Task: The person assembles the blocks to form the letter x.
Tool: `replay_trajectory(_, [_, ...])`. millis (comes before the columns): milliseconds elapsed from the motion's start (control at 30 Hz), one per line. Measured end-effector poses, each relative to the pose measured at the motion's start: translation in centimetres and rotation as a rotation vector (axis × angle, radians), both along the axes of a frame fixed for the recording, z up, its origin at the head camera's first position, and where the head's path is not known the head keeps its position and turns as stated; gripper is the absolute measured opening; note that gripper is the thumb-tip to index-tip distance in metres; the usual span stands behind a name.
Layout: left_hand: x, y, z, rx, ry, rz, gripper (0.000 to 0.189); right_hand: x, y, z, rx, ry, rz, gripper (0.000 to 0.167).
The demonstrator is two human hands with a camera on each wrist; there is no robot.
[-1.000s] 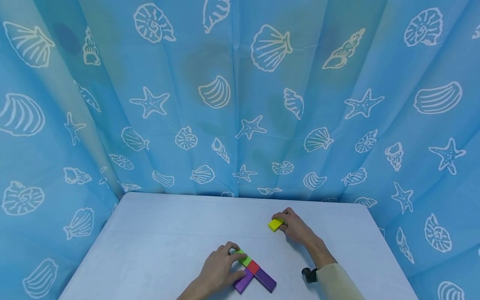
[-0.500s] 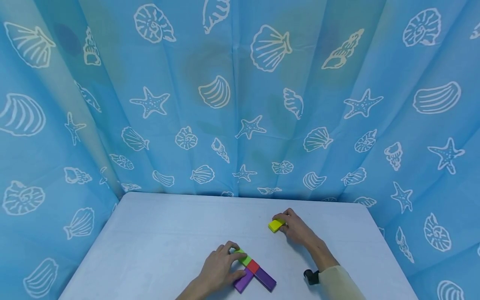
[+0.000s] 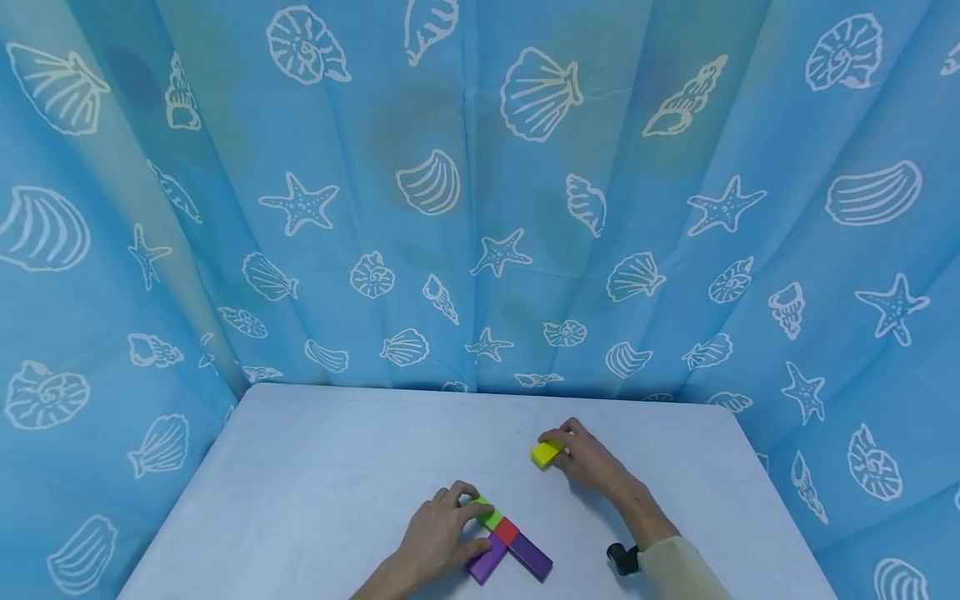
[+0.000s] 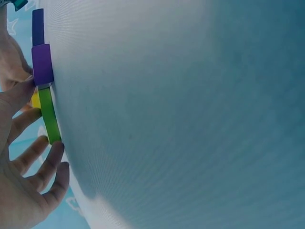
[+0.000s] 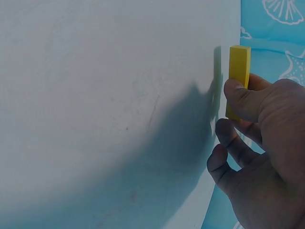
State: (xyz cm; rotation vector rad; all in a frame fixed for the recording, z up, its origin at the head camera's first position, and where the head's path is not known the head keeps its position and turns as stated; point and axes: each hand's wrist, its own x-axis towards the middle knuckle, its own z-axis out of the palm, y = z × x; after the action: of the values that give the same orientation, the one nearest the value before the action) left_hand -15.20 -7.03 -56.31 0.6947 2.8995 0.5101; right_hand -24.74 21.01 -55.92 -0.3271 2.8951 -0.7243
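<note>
In the head view my left hand [image 3: 438, 533] holds the end of a green block [image 3: 491, 520], fingers at its far end and side. My thumb touches one purple block [image 3: 487, 560]. A red block [image 3: 506, 532] lies between the green block and a second purple block [image 3: 531, 558]; together they form a branching flat shape on the table. Farther back, my right hand [image 3: 588, 457] pinches a yellow block [image 5: 239, 67] between thumb and fingers. In the right wrist view a gap shows between the yellow block and its shadow; its middle is covered by my thumb.
A white table [image 3: 337, 458] carries everything, its far edge against a blue curtain [image 3: 480, 192] printed with white shells and starfish. A small black device [image 3: 622, 558] sits at my right sleeve [image 3: 678, 568].
My right hand has shifted slightly left and toward me with the yellow block. The left hand and the joined blocks look still.
</note>
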Motion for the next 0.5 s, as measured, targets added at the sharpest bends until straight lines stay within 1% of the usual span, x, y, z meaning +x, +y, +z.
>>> replay_trajectory(233, [-0.2,0.0,0.0,-0.003,-0.016,0.001,0.045,0.6,-0.2,0.1,-0.006,-0.003,0.028,0.039])
replay_trajectory(500, [-0.1,0.0,0.2,0.006,-0.031,0.006,0.045,1.4,-0.3,0.1,-0.022,-0.037,0.095,0.038])
